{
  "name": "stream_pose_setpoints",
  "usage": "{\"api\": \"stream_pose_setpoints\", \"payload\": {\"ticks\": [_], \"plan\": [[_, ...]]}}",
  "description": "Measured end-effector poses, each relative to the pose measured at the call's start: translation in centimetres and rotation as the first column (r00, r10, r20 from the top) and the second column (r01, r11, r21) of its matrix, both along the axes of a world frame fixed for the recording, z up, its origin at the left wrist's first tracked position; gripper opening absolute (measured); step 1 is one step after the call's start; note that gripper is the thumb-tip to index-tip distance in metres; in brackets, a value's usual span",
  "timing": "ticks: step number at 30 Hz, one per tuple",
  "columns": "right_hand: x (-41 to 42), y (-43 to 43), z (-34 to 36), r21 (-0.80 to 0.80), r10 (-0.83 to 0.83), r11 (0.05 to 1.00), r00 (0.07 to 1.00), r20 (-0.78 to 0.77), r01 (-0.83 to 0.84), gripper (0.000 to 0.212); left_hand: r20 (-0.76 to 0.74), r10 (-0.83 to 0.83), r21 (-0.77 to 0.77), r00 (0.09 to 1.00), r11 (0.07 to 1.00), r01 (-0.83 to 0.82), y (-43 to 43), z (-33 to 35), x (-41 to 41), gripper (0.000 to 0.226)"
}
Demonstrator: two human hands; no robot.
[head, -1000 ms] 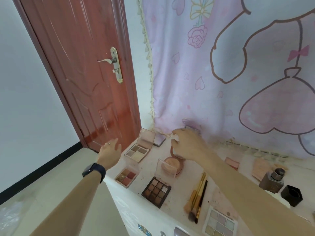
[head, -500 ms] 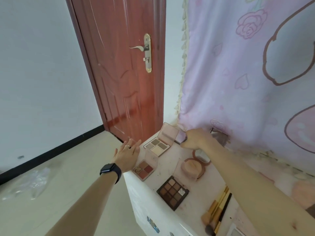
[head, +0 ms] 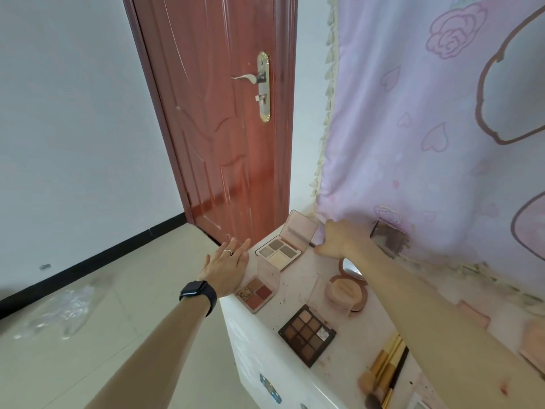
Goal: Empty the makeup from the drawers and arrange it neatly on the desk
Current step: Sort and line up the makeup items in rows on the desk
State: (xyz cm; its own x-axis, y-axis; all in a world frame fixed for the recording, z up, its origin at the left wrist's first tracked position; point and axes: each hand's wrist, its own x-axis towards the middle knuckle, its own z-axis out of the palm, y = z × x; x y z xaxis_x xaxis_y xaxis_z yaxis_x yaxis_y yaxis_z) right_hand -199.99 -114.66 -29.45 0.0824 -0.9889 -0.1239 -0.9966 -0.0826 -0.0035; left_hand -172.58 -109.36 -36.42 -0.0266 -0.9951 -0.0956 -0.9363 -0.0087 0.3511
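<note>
Flanking neutral palette [head: 278, 250], right hand [head: 339, 240] fingers [head: 322, 248] beside its lid [head: 298, 231], left hand [head: 227, 262] spread

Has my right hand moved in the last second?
Yes. The right hand moved away from over the round compact, toward the door, and is now beside the beige palette.

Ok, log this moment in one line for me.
left hand: open, by red quad palette | right hand: far desk corner beside open neutral palette, grip unclear | nine-pan palette, compact, brushes: laid out
</note>
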Motion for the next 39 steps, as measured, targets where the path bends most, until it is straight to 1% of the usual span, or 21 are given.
{"api": "stream_pose_setpoints", "payload": {"ticks": [3, 5, 9, 14, 16, 18, 19, 21, 22, 24, 26, 28, 29, 31, 33, 34, 35, 36, 39], "plan": [[-0.2, -0.1, 0.3, -0.029, 0.017, 0.999, 0.999, 0.05, -0.016, 0.025, 0.002, 0.001, -0.001, 1.0, 1.0, -0.001, 0.0, -0.2, 0.0, 0.052], [-0.3, -0.2, 0.8, -0.064, 0.02, 0.998, 0.996, 0.085, -0.015, 0.017, 0.009, 0.002, -0.001, 1.0, 1.0, -0.002, 0.0, -0.1, 0.0, 0.052], [-0.9, 0.1, 2.1, -0.138, 0.006, 0.99, 0.995, 0.101, 0.008, 0.029, 0.014, 0.003, 0.008, 1.0, 1.0, -0.003, 0.0, 0.0, 0.0, 0.052], [-2.6, 0.8, 3.0, -0.234, -0.011, 0.971, 0.991, 0.135, 0.042, 0.026, -0.011, -0.001, 0.031, 1.0, 1.0, 0.002, 0.0, 0.2, 0.2, 0.051], [-3.3, 2.0, 4.2, -0.276, -0.024, 0.959, 0.988, 0.151, 0.065, 0.028, -0.009, 0.001, 0.059, 1.0, 0.998, 0.0, 0.1, 0.3, 0.2, 0.051], [-4.2, 3.3, 5.7, -0.299, -0.046, 0.949, 0.981, 0.191, 0.103, 0.028, -0.009, 0.009, 0.077, 1.0, 0.997, -0.008, 0.4, 0.7, 0.2, 0.052], [-4.6, 4.0, 6.5, -0.311, -0.057, 0.941, 0.97, 0.236, 0.131, 0.027, -0.015, 0.014, 0.075, 1.0, 0.997, -0.013, 0.6, 1.0, 0.1, 0.053], [-5.5, 5.7, 7.8, -0.346, -0.053, 0.916, 0.917, 0.396, 0.202, 0.032, -0.042, 0.032, 0.046, 0.999, 0.998, -0.03, 1.1, 2.3, -0.1, 0.052], [-5.8, 6.8, 8.5, -0.359, -0.033, 0.903, 0.87, 0.492, 0.237, 0.034, -0.054, 0.035, 0.019, 0.998, 0.999, -0.034, 1.3, 3.2, -0.3, 0.052], [-6.0, 9.6, 9.8, -0.358, 0.016, 0.882, 0.741, 0.671, 0.306, 0.028, -0.087, 0.021, -0.058, 0.996, 0.998, -0.026, 1.9, 5.5, -0.6, 0.054], [-5.8, 13.4, 11.2, -0.335, 0.06, 0.879, 0.618, 0.784, 0.34, 0.026, -0.188, -0.016, -0.155, 0.982, 0.988, -0.014, 3.3, 8.4, -1.4, 0.057], [-5.4, 17.7, 12.3, -0.306, 0.092, 0.884, 0.508, 0.856, 0.354, 0.02, -0.343, -0.097, -0.236, 0.934, 0.972, 0.014, 5.7, 11.6, -2.6, 0.059], [-5.3, 19.8, 12.6, -0.289, 0.105, 0.887, 0.453, 0.885, 0.359, 0.016, -0.43, -0.146, -0.261, 0.891, 0.965, 0.032, 7.4, 13.2, -3.6, 0.06], [-4.9, 23.9, 12.8, -0.273, 0.13, 0.89, 0.372, 0.919, 0.364, 0.024, -0.624, -0.224, -0.259, 0.749, 0.963, 0.072, 11.4, 16.0, -5.5, 0.062], [-4.6, 27.5, 12.2, -0.264, 0.147, 0.897, 0.324, 0.935, 0.355, 0.027, -0.775, -0.274, -0.237, 0.57, 0.961, 0.139, 15.7, 17.9, -7.5, 0.066], [-4.4, 29.3, 11.9, -0.26, 0.154, 0.901, 0.304, 0.94, 0.346, 0.025, -0.826, -0.277, -0.217, 0.492, 0.96, 0.176, 17.5, 18.2, -8.3, 0.068], [-4.3, 30.8, 11.4, -0.252, 0.154, 0.906, 0.289, 0.945, 0.341, 0.022, -0.859, -0.271, -0.196, 0.435, 0.958, 0.209, 19.0, 18.2, -9.1, 0.069], [-4.1, 32.4, 11.0, -0.24, 0.152, 0.914, 0.274, 0.95, 0.327, 0.019, -0.879, -0.263, -0.178, 0.398, 0.955, 0.238, 20.3, 18.0, -9.8, 0.071], [-4.2, 36.1, 9.1, -0.201, 0.122, 0.934, 0.266, 0.956, 0.296, 0.021, -0.925, -0.212, -0.113, 0.315, 0.945, 0.306, 23.4, 16.5, -11.9, 0.075]]}}
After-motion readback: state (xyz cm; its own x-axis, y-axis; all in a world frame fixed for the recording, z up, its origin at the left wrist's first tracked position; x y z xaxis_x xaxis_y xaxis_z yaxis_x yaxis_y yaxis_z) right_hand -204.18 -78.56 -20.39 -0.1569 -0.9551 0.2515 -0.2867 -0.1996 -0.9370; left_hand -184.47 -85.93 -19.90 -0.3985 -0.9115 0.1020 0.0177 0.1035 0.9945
